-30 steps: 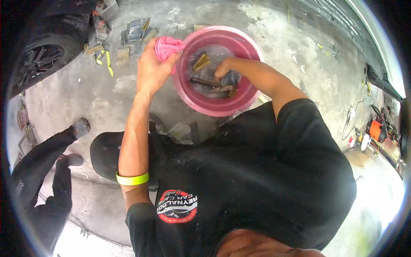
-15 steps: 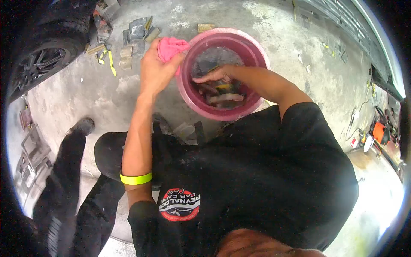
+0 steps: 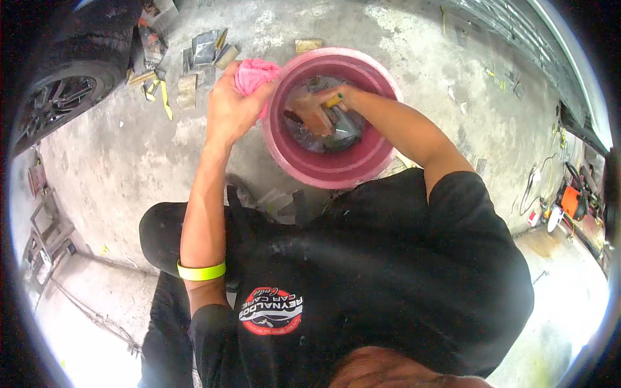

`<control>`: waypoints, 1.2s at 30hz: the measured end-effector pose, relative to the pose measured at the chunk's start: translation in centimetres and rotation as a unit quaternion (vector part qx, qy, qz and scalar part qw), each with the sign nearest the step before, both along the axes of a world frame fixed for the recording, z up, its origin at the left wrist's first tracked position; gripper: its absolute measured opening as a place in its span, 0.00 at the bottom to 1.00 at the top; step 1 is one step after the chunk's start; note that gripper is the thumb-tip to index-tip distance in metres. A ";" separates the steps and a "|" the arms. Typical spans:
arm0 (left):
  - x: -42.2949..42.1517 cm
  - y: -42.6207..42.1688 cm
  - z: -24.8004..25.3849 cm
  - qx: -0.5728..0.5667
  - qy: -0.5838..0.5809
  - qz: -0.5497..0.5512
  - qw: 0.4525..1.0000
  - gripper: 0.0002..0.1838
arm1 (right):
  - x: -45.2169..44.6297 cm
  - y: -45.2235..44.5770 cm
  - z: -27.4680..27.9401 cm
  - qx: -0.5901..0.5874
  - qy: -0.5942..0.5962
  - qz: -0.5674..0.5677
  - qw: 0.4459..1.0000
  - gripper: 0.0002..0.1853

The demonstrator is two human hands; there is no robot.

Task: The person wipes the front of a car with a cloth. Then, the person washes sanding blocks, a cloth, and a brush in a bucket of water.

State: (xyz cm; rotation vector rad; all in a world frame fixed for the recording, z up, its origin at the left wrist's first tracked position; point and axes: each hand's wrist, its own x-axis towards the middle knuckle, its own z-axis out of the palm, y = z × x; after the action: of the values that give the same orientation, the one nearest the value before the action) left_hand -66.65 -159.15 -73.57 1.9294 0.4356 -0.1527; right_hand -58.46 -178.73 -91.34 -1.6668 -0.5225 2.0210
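Note:
My left hand (image 3: 233, 110) is closed round a bunched pink cloth (image 3: 255, 75), just left of a pink basin (image 3: 284, 152). My right hand (image 3: 337, 97) reaches down into the basin, its fingers blurred among submerged pieces. A small yellow piece with a green end (image 3: 333, 101) lies against this hand; whether it is gripped is unclear. Below the hand, a grey sheet-like piece (image 3: 347, 127) and other dark scraps sit in the cloudy water.
Grey and tan scraps (image 3: 206, 48) and a yellow-green strip (image 3: 165, 101) lie on the concrete floor. A car wheel (image 3: 61, 97) stands at upper left. An orange tool (image 3: 572, 202) is at far right. Another person's dark-clothed leg (image 3: 162, 330) is at lower left.
My right hand has shifted within the basin, and the pieces in the water have moved around. The other person's legs have moved rightward, mostly behind my body. My left hand still holds the cloth.

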 end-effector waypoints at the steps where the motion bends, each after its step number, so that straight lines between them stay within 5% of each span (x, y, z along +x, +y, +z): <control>1: -0.1 -0.3 0.6 -0.035 0.041 -0.010 0.999 0.20 | 0.3 0.3 0.2 0.012 -0.081 0.035 0.996 0.21; 4: -0.8 -1.3 0.6 -0.051 0.041 -0.153 0.986 0.20 | 0.2 0.9 2.1 0.034 -0.338 0.132 0.931 0.19; 7: -2.8 -3.6 -1.7 0.170 -0.038 -0.266 0.948 0.28 | -0.1 1.6 6.3 0.091 -0.467 0.136 0.869 0.17; 9: -3.6 -4.7 -3.0 0.205 0.012 -0.352 0.913 0.29 | -0.6 0.6 -0.7 0.237 -0.568 0.079 0.785 0.19; 11: -4.1 -6.1 -1.8 0.250 0.051 -0.388 0.886 0.26 | -0.7 0.0 0.6 0.188 -0.567 0.171 0.783 0.23; 13: -4.4 -6.9 -2.0 0.266 0.097 -0.377 0.882 0.25 | -0.2 -0.4 0.3 0.079 -0.463 0.066 0.880 0.24; 15: -4.9 -7.3 -4.1 0.296 0.104 -0.385 0.868 0.25 | 1.8 -2.6 -9.0 0.056 -0.461 0.170 0.869 0.25; 18: -4.0 -8.8 -7.6 0.425 0.049 -0.423 0.799 0.25 | 1.2 -2.4 -5.7 -0.015 -0.418 0.104 0.902 0.24; 19: -3.3 -9.4 -9.0 0.466 0.028 -0.433 0.771 0.25 | 1.6 -3.4 -8.3 -0.028 -0.436 0.177 0.882 0.24; 21: 0.0 -10.1 -11.6 0.372 0.170 -0.530 0.743 0.22 | 2.0 -5.0 -11.8 -0.060 -0.429 0.271 0.859 0.24; 22: 2.2 -10.3 -8.7 0.266 0.345 -0.560 0.704 0.21 | 1.9 -4.8 -11.6 -0.073 -0.397 0.280 0.871 0.24; 23: 2.0 -10.5 -10.1 0.269 0.341 -0.568 0.699 0.21 | 1.6 -4.9 -11.4 -0.086 -0.369 0.280 0.882 0.23; 25: 1.9 -10.3 -14.2 0.078 0.392 -0.374 0.837 0.21 | 1.8 -5.1 -10.7 -0.100 -0.330 0.274 0.898 0.23; 28: 2.3 -9.8 -19.0 -0.028 0.415 -0.449 0.791 0.26 | 1.3 -4.6 -10.1 -0.108 -0.277 0.274 0.915 0.23; 29: 1.9 -9.2 -21.9 -0.024 0.376 -0.423 0.824 0.27 | 1.3 -4.5 -9.8 -0.112 -0.260 0.273 0.919 0.23; 32: 2.4 -8.5 -25.1 -0.039 0.384 -0.306 0.870 0.31 | 1.3 -4.0 -9.1 -0.119 -0.190 0.265 0.938 0.22; 34: 2.2 -8.3 -21.5 -0.156 0.443 -0.179 0.865 0.33 | 1.4 -3.9 -8.9 -0.119 -0.144 0.261 0.947 0.22; 36: 2.0 -7.3 -23.0 -0.214 0.363 -0.074 0.904 0.24 | 1.3 -3.6 -8.3 -0.114 -0.112 0.257 0.953 0.22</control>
State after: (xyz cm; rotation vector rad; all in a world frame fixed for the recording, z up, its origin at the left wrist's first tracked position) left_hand -64.61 -166.48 -96.54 1.4147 0.6737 -1.0062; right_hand -57.20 -182.35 -99.66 -2.0810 -0.9122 2.3320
